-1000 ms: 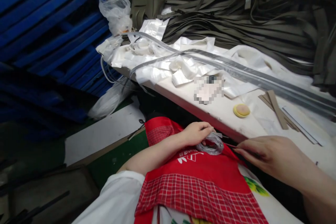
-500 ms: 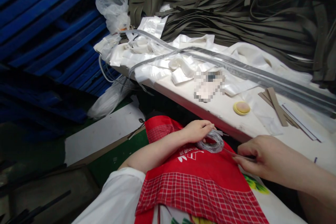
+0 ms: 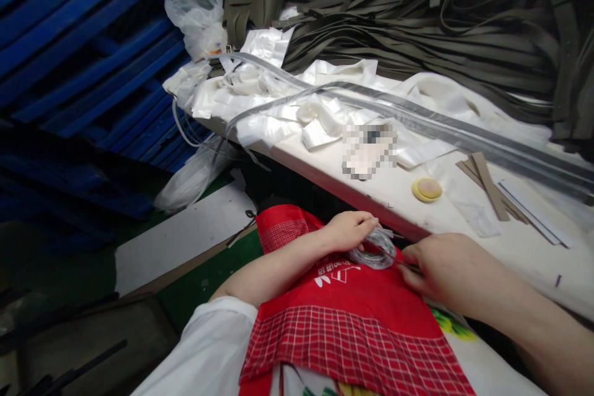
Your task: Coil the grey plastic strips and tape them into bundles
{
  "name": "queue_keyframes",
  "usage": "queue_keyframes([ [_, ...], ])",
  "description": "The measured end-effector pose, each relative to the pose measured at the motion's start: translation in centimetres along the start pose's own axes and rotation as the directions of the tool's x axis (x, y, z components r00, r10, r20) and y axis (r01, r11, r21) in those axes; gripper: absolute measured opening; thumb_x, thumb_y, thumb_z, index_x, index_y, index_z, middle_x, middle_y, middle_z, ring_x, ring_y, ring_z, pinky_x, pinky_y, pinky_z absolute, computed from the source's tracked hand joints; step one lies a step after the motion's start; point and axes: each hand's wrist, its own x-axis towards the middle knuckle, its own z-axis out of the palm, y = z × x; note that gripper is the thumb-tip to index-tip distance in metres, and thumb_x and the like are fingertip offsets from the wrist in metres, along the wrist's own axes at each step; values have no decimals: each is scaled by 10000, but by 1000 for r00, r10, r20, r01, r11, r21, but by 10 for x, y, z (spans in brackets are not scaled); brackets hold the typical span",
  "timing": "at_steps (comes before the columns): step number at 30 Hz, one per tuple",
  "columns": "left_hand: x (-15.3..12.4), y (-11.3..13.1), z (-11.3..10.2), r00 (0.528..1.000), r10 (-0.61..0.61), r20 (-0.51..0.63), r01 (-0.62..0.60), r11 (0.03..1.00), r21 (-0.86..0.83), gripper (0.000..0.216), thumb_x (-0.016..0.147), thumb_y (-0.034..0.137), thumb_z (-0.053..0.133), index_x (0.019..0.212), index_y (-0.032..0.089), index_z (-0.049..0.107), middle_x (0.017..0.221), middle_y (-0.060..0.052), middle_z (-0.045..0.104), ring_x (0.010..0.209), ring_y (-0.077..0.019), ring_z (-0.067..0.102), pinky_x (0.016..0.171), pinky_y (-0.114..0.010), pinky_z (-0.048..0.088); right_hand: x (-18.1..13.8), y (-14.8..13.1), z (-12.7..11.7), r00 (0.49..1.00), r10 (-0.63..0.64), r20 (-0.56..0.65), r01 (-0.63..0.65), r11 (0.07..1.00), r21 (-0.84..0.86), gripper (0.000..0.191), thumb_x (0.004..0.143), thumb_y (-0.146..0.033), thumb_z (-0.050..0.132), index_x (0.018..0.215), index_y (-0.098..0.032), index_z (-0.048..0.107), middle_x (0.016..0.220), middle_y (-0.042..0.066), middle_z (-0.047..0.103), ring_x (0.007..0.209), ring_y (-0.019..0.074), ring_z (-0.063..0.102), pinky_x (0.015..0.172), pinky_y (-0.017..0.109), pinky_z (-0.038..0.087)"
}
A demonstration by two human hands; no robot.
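My left hand [image 3: 347,232] rests on the red apron [image 3: 362,315] over my lap, its fingers closed on a small coil of clear plastic strip [image 3: 374,252]. My right hand [image 3: 440,269] is just right of the coil, fingers pinched on a thin dark strip that runs to the coil. Both hands sit just below the near edge of the white worktable [image 3: 417,216].
On the table lie white plastic scraps [image 3: 278,105], long silver-grey strips [image 3: 445,130], a round yellow pad [image 3: 427,189], tan strips [image 3: 487,182] and a big heap of olive straps [image 3: 417,18]. Blue pallets [image 3: 78,43] stand at left. A white board [image 3: 185,235] lies on the floor.
My right hand has moved left toward the coil, closing the gap. My left hand has stayed in place on the coil.
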Motion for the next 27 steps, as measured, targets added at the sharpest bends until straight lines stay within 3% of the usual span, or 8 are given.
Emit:
queue_keyframes([
  [3,-2,2,1,1000,8,-11,-8,1000,19,438,947,438,333,1042,172,667,870,-29,721,527,-116,620,537,-219,480,18,-10,7,999,31,-17,-32,999,-33,270,819,-296,523,613,-214,677,608,81,697,527,212,630,494,303,259],
  [6,-3,1,3,994,63,-91,-61,998,22,393,933,417,390,987,173,693,890,-31,729,692,-143,663,661,-231,514,32,-11,18,995,66,-71,-65,998,22,260,842,-320,525,713,-205,719,683,101,727,602,232,666,517,295,340],
  [10,-6,-5,4,981,74,-180,-84,995,-47,373,910,398,444,934,145,716,931,-55,736,859,-181,662,755,-249,512,29,3,33,982,176,-72,-130,898,420,225,812,-414,591,726,-234,696,657,22,714,592,196,642,513,261,401],
  [12,-9,-8,4,980,69,-187,-89,991,-104,381,910,405,449,976,136,711,966,-63,735,885,-186,661,771,-251,511,21,11,38,980,184,-71,-89,734,674,209,805,-408,613,748,-227,701,697,12,721,625,179,650,551,247,454],
  [15,-13,-8,5,976,90,-200,-113,988,-109,376,913,398,452,1009,136,704,1001,-66,731,922,-188,656,810,-251,500,10,14,45,967,238,-93,-42,507,861,248,798,-434,638,810,-209,741,817,49,739,697,187,665,635,263,509],
  [18,-16,-4,5,974,109,-197,-126,989,-74,351,913,374,454,1012,147,702,993,-57,729,917,-182,652,818,-247,493,2,9,49,949,311,56,-127,213,969,358,802,-503,639,941,-189,735,659,40,699,547,164,613,533,271,497],
  [22,-16,2,6,974,120,-193,-129,991,-36,333,914,353,452,1002,152,702,983,-48,728,906,-174,649,814,-242,489,-1,5,53,963,216,164,-117,-217,969,396,779,-502,695,989,-166,706,784,89,739,685,185,684,578,250,513],
  [27,-17,4,6,974,109,-198,-115,993,-15,330,917,338,444,1000,152,704,986,-47,730,912,-172,649,819,-238,487,-1,9,55,969,143,203,-121,-443,889,389,783,-510,685,929,-152,734,839,128,753,725,201,711,557,230,515],
])
